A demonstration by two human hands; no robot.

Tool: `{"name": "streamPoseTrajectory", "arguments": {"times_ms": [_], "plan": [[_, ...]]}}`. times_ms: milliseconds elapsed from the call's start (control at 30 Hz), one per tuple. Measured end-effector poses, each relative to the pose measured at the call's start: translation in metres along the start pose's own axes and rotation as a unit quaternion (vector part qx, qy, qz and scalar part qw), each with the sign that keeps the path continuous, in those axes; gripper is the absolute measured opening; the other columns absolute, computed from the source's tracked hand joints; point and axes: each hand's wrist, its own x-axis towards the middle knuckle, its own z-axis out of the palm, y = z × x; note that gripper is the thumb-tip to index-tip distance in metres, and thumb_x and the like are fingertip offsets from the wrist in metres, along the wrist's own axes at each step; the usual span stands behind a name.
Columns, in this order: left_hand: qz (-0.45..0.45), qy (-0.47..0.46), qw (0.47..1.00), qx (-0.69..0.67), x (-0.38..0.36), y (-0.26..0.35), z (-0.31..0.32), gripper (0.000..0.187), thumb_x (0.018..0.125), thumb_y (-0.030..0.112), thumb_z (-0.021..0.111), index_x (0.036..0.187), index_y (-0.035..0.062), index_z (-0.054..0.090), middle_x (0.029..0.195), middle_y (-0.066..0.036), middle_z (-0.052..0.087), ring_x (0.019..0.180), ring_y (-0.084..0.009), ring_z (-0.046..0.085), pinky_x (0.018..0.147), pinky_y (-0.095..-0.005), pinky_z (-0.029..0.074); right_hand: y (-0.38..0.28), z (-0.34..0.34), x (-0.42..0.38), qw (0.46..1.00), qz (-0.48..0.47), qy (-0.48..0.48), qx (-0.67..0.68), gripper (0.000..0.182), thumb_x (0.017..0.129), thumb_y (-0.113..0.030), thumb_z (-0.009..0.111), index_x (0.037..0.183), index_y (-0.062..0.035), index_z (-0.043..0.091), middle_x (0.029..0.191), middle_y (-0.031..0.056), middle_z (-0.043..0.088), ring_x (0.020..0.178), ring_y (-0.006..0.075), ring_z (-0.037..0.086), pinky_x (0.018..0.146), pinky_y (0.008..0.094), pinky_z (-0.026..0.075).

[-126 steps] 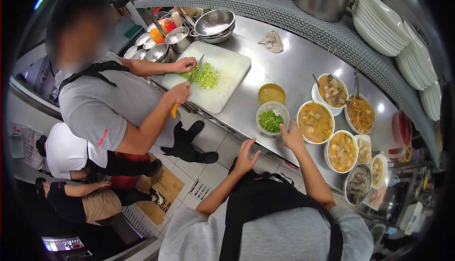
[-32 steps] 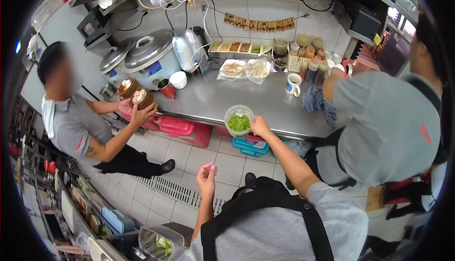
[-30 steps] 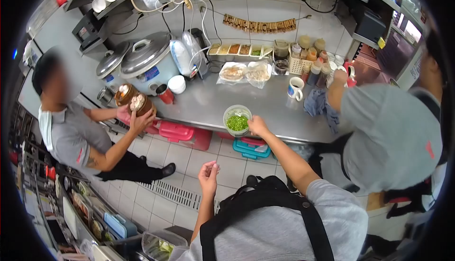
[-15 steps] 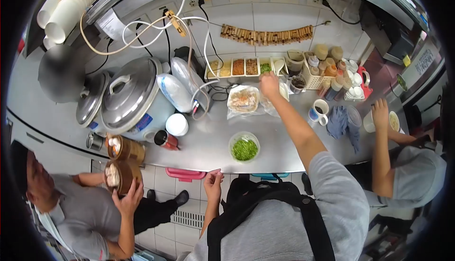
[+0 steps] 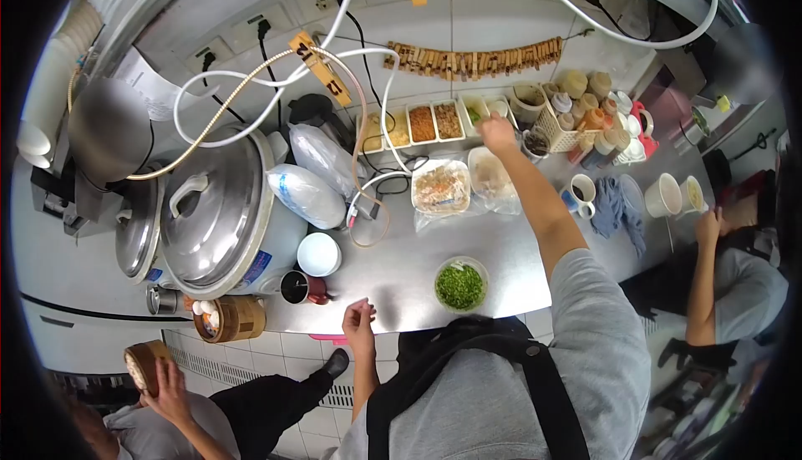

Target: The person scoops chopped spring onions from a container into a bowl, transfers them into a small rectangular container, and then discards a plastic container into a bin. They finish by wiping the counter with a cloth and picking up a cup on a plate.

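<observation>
While my right hand (image 5: 499,132) reaches far over the condiment tray (image 5: 434,122), fingers open, the chopped-greens container (image 5: 460,285) stands near, beside my half-curled, empty left hand (image 5: 359,318).

Restaurant kitchen: steel counter (image 5: 418,268), condiment trays (image 5: 423,123)

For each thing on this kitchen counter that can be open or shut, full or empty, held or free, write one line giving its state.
Right hand: reaching over the condiment tray, grip unclear.
Left hand: at the counter edge, fingers curled, holding nothing visible.
Tub of chopped greens: uncovered, filled, standing free.
Large rice cooker: lid shut.
White mug: upright.
Bamboo steamer: uncovered, food inside.
Food trays: wrapped in clear plastic.
</observation>
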Motion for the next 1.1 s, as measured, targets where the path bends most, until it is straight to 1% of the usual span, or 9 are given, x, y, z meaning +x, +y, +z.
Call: {"name": "streamPoseTrajectory", "arguments": {"times_ms": [133, 233, 267, 467, 700, 767, 900, 1033, 1100], "plan": [[0.003, -0.04, 0.999, 0.015, 0.017, 0.001, 0.012, 0.022, 0.087, 0.021, 0.058, 0.1, 0.0038, 0.059, 0.084, -0.004, 0.061, 0.074, -0.0111, 0.058, 0.066, -0.0233, 0.046, 0.006, -0.05, -0.016, 0.987, -0.061, 0.135, 0.07, 0.014, 0.071, -0.01, 0.052, 0.079, -0.0116, 0.063, 0.083, 0.0007, 0.06, 0.088, 0.0204, 0.055, 0.071, 0.0331, 0.046], [0.004, -0.073, 0.997, 0.023, 0.018, 0.005, 0.033, 0.023, 0.087, 0.021, 0.058, 0.101, 0.0034, 0.059, 0.083, -0.004, 0.061, 0.075, -0.0114, 0.058, 0.065, -0.0235, 0.046, 0.002, -0.086, -0.048, 0.972, -0.107, 0.192, 0.089, 0.012, 0.07, -0.01, 0.053, 0.079, -0.0114, 0.062, 0.082, 0.0004, 0.058, 0.085, 0.0196, 0.054, 0.072, 0.0309, 0.045], [0.016, -0.096, 0.995, 0.019, 0.017, 0.004, 0.041, 0.022, 0.087, 0.021, 0.058, 0.1, 0.0032, 0.058, 0.083, -0.004, 0.061, 0.075, -0.0112, 0.058, 0.066, -0.0234, 0.046, -0.002, -0.099, -0.065, 0.978, -0.105, 0.163, 0.078, 0.014, 0.069, -0.011, 0.054, 0.08, -0.0116, 0.063, 0.081, 0.0003, 0.058, 0.083, 0.0189, 0.053, 0.072, 0.0314, 0.044], [0.038, -0.172, 0.984, 0.013, 0.004, -0.003, 0.083, 0.02, 0.087, 0.019, 0.057, 0.099, 0.0027, 0.058, 0.081, -0.004, 0.061, 0.074, -0.0098, 0.057, 0.066, -0.0226, 0.044, -0.03, -0.141, -0.203, 0.97, -0.097, 0.171, 0.144, 0.017, 0.067, -0.013, 0.058, 0.083, -0.0106, 0.063, 0.08, -0.0007, 0.057, 0.08, 0.0176, 0.052, 0.067, 0.0313, 0.045], [0.087, -0.186, 0.979, 0.013, -0.016, 0.005, 0.104, 0.018, 0.088, 0.018, 0.056, 0.097, 0.0025, 0.058, 0.08, -0.003, 0.06, 0.072, -0.0093, 0.056, 0.066, -0.0227, 0.044, -0.042, -0.098, -0.337, 0.981, -0.116, 0.07, 0.138, 0.021, 0.069, -0.014, 0.055, 0.088, -0.0106, 0.062, 0.078, -0.0004, 0.052, 0.078, 0.0162, 0.051, 0.065, 0.03, 0.045], [0.092, -0.183, 0.978, 0.023, -0.019, 0.005, 0.101, 0.018, 0.088, 0.018, 0.056, 0.097, 0.0022, 0.058, 0.08, -0.003, 0.06, 0.073, -0.0094, 0.056, 0.066, -0.0224, 0.044, -0.043, -0.08, -0.358, 0.986, -0.105, 0.035, 0.127, 0.018, 0.07, -0.014, 0.053, 0.086, -0.0104, 0.061, 0.077, -0.0006, 0.051, 0.077, 0.0161, 0.051, 0.065, 0.0296, 0.045], [0.109, -0.174, 0.977, 0.052, -0.027, 0.009, 0.093, 0.018, 0.088, 0.017, 0.056, 0.098, 0.0023, 0.058, 0.08, -0.003, 0.06, 0.073, -0.009, 0.056, 0.065, -0.0219, 0.044, -0.051, -0.079, -0.366, 0.985, -0.039, 0.072, 0.151, 0.017, 0.07, -0.014, 0.053, 0.084, -0.0103, 0.06, 0.077, -0.0006, 0.051, 0.078, 0.0161, 0.051, 0.065, 0.0288, 0.044], [0.107, -0.159, 0.98, 0.055, -0.035, 0.009, 0.091, 0.018, 0.087, 0.017, 0.056, 0.098, 0.0025, 0.058, 0.081, -0.003, 0.06, 0.073, -0.0089, 0.056, 0.064, -0.0219, 0.043, -0.046, -0.073, -0.366, 0.986, -0.067, 0.066, 0.139, 0.019, 0.07, -0.013, 0.053, 0.086, -0.0097, 0.061, 0.077, -0.0004, 0.051, 0.079, 0.016, 0.051, 0.067, 0.0289, 0.044], [0.105, -0.149, 0.981, 0.064, -0.04, 0.013, 0.089, 0.018, 0.087, 0.018, 0.057, 0.098, 0.0028, 0.058, 0.081, -0.003, 0.06, 0.073, -0.0088, 0.056, 0.065, -0.0218, 0.043, -0.047, -0.075, -0.361, 0.983, -0.038, 0.104, 0.144, 0.022, 0.07, -0.013, 0.053, 0.09, -0.009, 0.062, 0.076, -0.0005, 0.051, 0.077, 0.0152, 0.052, 0.066, 0.0292, 0.044]]}}
